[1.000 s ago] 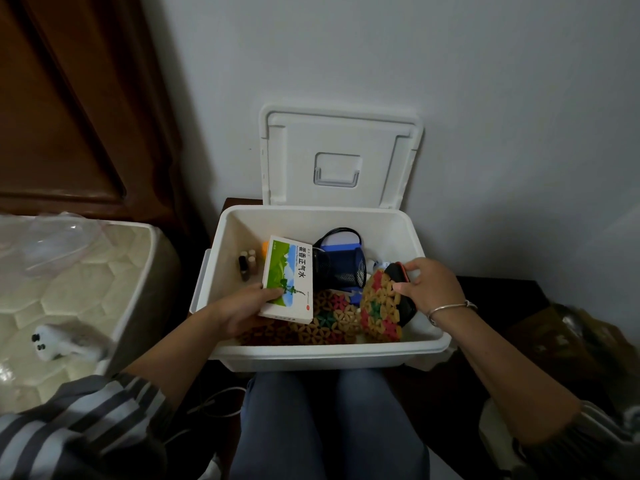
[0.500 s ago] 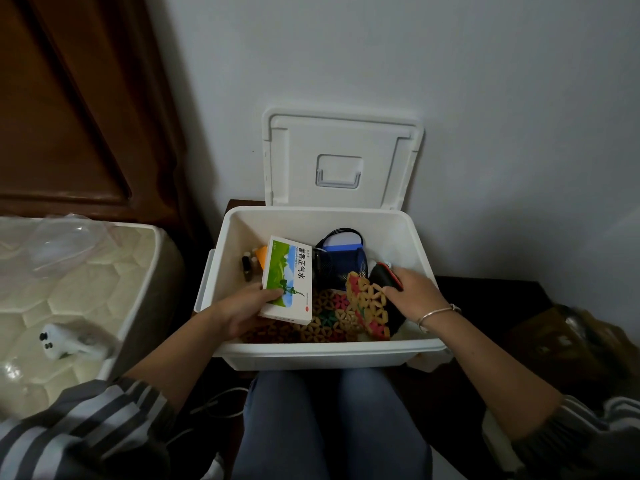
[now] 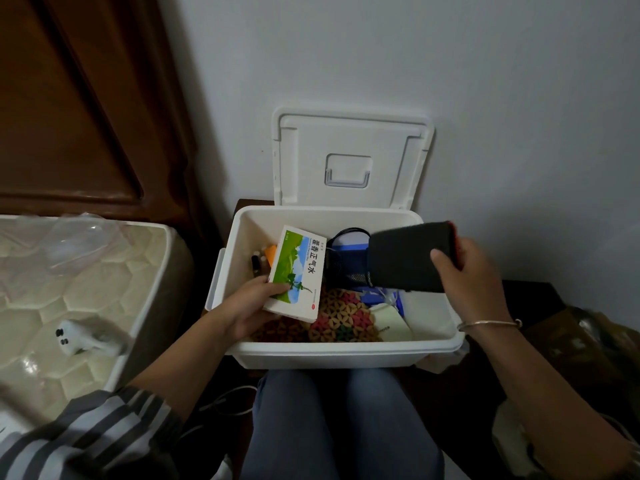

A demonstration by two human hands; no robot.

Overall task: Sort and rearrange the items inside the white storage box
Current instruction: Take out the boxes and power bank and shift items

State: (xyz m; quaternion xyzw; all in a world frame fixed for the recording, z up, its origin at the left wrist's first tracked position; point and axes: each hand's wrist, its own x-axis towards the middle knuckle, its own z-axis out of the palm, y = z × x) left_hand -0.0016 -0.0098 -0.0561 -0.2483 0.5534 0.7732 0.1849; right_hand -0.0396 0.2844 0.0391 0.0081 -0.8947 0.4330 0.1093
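Beside a quilted cream mattress [image 3: 86, 289], against the pale wall, sits the white storage box [image 3: 329, 355], open, just beyond the person's knees. Its lid [image 3: 349, 157] stands on edge behind the far rim, leaning on the wall, handle recess facing out.

Right hand [image 3: 474, 271]: grasping a dark grey pouch [image 3: 408, 258] with a red edge by its right end, thumb across the front. The pouch is held roughly level above the box's far right corner, clear of the contents. A thin metal bangle [image 3: 488, 323] sits on that wrist.

Left hand [image 3: 249, 306]: inside the box by the left wall, pinching the lower left corner of a green-and-white medicine carton [image 3: 298, 271], thumb on the printed face. The carton is tilted, its lower edge over the mats.

Box floor, near side: colourful woven mats [image 3: 341, 317], overlapping, at least two. Behind them, mid-box, is a dark mesh holder [image 3: 346, 268], partly hidden by the pouch. A small cream case [image 3: 391, 322] lies toward the near right corner, touching the mats. Small vials [image 3: 256, 265] stand at the far left, just beside something orange [image 3: 270, 252]; what it is cannot be told.

On the mattress lies a small white gadget [image 3: 69, 336], blurred.
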